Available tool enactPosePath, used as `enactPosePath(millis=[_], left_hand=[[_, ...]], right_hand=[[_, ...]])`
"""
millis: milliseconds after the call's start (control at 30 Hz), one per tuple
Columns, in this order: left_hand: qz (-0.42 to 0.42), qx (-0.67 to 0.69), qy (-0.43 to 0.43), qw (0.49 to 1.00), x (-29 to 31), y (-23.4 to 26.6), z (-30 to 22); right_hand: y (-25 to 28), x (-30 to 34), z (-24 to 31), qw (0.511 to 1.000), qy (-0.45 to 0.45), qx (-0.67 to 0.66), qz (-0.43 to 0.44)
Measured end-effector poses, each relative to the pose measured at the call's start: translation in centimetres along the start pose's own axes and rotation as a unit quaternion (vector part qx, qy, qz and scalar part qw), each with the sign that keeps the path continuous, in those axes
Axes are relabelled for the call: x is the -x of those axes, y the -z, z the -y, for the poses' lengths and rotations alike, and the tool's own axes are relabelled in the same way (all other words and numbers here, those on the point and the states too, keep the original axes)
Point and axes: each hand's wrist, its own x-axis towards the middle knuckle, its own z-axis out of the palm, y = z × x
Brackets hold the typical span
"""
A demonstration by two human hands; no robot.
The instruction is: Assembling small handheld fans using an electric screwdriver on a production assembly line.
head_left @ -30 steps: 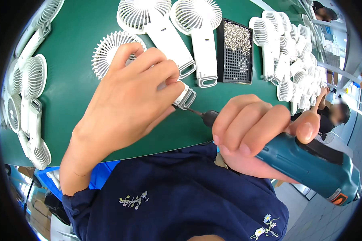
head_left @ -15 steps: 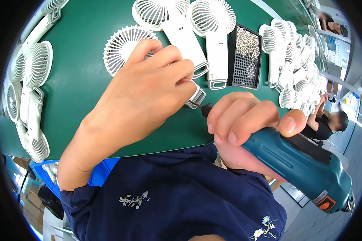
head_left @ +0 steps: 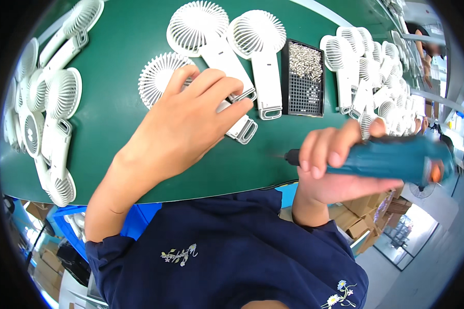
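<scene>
My left hand (head_left: 183, 121) curves over the handle of a white handheld fan (head_left: 235, 129), fingers bent around it. The fan lies on the table with its slatted round head showing beyond the knuckles and its looped handle end sticking out to the right; my hand hides the middle. My right hand (head_left: 327, 159) is closed around a teal electric screwdriver (head_left: 381, 158), blurred by motion. Its black nose points left and is apart from the fan. Two more white fans (head_left: 266, 77) lie just beyond my left hand.
A black tray (head_left: 285, 77) of small silvery screws, some standing in its holes, lies right of the fans. Piles of white fans cover the table's left side (head_left: 62, 95) and right side (head_left: 368, 72). The green table's (head_left: 118, 180) near edge runs before my body. Other people are at far right.
My right hand has drawn the screwdriver back from the fan's handle end, rightward, and swung it nearly level. My left hand's fingers have loosened slightly over the fan.
</scene>
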Motion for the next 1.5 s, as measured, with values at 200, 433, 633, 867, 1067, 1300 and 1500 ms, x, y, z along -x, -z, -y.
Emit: enactPosePath(millis=[200,433,633,867,1067,1300,1500], left_hand=[[0.045,-0.054,-0.005,0.998,0.2,0.7,-0.1],[-0.050,-0.080,0.165,0.982,2.1,0.9,-3.6],[-0.211,-0.077,0.322,0.920,0.4,-5.0,-6.7],[-0.098,-0.188,0.273,0.938,-2.1,-4.5,-4.2],[-0.094,-0.227,0.229,0.942,-5.9,-5.2,-1.3],[-0.180,-0.207,0.154,0.949,-18.1,-1.9,14.3],[-0.045,-0.172,0.234,0.956,-30.0,-0.8,20.5]], right_hand=[[1.4,2.1,-0.3,0.958,-0.177,0.202,-0.097],[1.2,2.3,-1.0,0.946,-0.224,0.199,-0.120],[0.3,0.6,-3.1,0.929,-0.249,0.266,-0.069],[0.7,0.7,-4.5,0.945,-0.270,0.150,-0.111],[2.2,2.9,-2.8,0.946,-0.283,0.100,-0.124],[2.5,6.8,-1.3,0.943,-0.318,0.071,-0.062],[3.8,9.6,-2.5,0.960,-0.231,0.048,-0.153]])
